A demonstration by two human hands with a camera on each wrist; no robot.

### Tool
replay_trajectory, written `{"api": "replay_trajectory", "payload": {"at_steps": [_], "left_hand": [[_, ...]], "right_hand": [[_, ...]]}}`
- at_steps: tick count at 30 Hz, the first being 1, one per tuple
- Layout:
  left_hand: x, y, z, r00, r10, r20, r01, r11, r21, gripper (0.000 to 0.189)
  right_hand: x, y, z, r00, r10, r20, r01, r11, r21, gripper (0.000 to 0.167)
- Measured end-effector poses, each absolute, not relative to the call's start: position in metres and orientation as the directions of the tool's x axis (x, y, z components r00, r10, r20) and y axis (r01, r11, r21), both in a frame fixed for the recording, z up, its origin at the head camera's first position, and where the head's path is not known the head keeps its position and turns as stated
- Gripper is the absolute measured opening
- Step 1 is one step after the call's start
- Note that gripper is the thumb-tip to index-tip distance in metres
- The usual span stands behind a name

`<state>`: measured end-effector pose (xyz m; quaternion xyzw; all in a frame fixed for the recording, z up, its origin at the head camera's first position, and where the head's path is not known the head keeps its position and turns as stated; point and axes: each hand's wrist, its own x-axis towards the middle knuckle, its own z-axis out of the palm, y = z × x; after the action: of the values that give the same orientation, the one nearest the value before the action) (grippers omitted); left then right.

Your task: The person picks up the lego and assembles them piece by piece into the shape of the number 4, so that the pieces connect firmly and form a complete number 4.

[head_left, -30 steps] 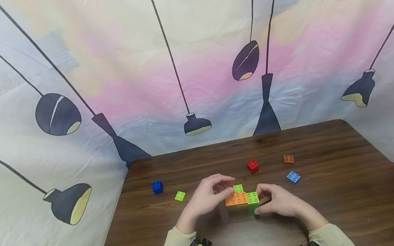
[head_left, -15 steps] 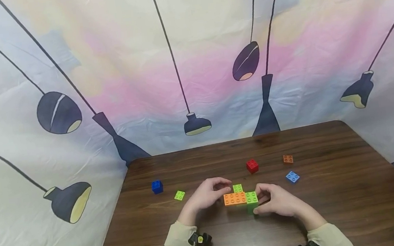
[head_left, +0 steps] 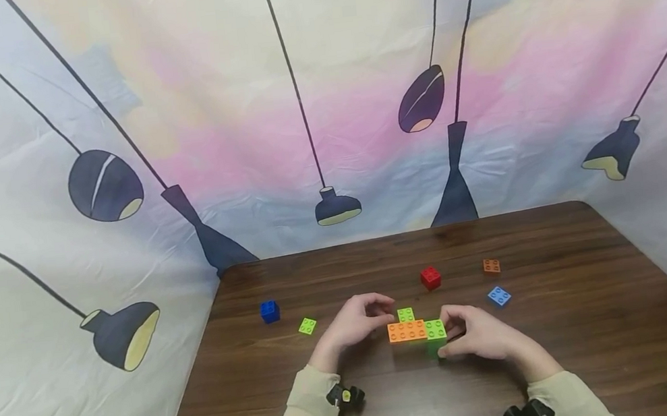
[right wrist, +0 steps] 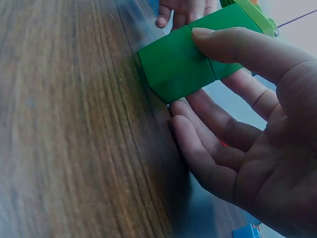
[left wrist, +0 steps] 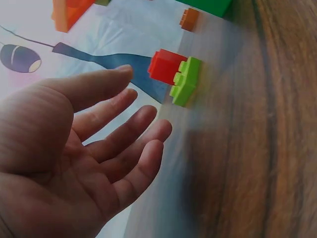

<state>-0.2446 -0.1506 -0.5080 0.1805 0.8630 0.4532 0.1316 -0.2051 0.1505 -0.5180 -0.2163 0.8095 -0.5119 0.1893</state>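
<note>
My right hand (head_left: 484, 334) pinches a stack of green bricks (right wrist: 178, 62) between thumb and fingers. A lime-green studded piece (head_left: 435, 329) tops that stack. Against its left side in the head view is a long orange brick (head_left: 406, 331), raised off the table in the left wrist view; what supports it is hidden. My left hand (head_left: 357, 321) hovers beside the orange brick's left end, its fingers (left wrist: 126, 124) loosely bent and holding nothing. Behind the orange brick lies a small lime-green brick (head_left: 406, 314), seen in front of the red brick in the left wrist view.
Farther back on the brown wooden table (head_left: 354, 402) are a red brick (head_left: 430, 278), a flat brown-orange piece (head_left: 491, 266) and a light blue piece (head_left: 499, 296). At left sit a dark blue brick (head_left: 269, 312) and a flat lime piece (head_left: 307, 326). A printed cloth (head_left: 229, 144) hangs behind.
My left thumb has drawn back from the orange brick, which it overlapped a second ago. My right hand keeps its pinch on the green stack. The head view has shifted slightly.
</note>
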Motion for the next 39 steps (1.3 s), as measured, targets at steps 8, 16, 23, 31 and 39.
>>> {"api": "replay_trajectory", "payload": {"at_steps": [8, 16, 23, 31, 39], "left_hand": [[-0.254, -0.135, -0.52, -0.894, 0.446, -0.05, 0.231, 0.551, 0.802, 0.03], [-0.258, -0.126, -0.526, -0.905, 0.426, -0.025, 0.265, 0.608, 0.748, 0.027], [-0.258, -0.123, -0.526, -0.915, 0.404, 0.0, 0.289, 0.655, 0.698, 0.023], [-0.259, -0.123, -0.526, -0.922, 0.386, 0.008, 0.278, 0.65, 0.707, 0.023], [-0.259, -0.124, -0.526, -0.927, 0.374, 0.003, 0.269, 0.659, 0.702, 0.027]], "right_hand": [[-0.206, 0.153, -0.518, -0.824, -0.56, -0.088, -0.141, 0.354, -0.924, 0.036], [-0.206, 0.152, -0.518, -0.826, -0.555, -0.1, -0.123, 0.351, -0.928, 0.035], [-0.205, 0.151, -0.517, -0.825, -0.556, -0.104, -0.116, 0.347, -0.931, 0.035], [-0.205, 0.152, -0.518, -0.826, -0.553, -0.109, -0.107, 0.344, -0.933, 0.035], [-0.205, 0.152, -0.519, -0.829, -0.548, -0.113, -0.104, 0.35, -0.931, 0.036]]}}
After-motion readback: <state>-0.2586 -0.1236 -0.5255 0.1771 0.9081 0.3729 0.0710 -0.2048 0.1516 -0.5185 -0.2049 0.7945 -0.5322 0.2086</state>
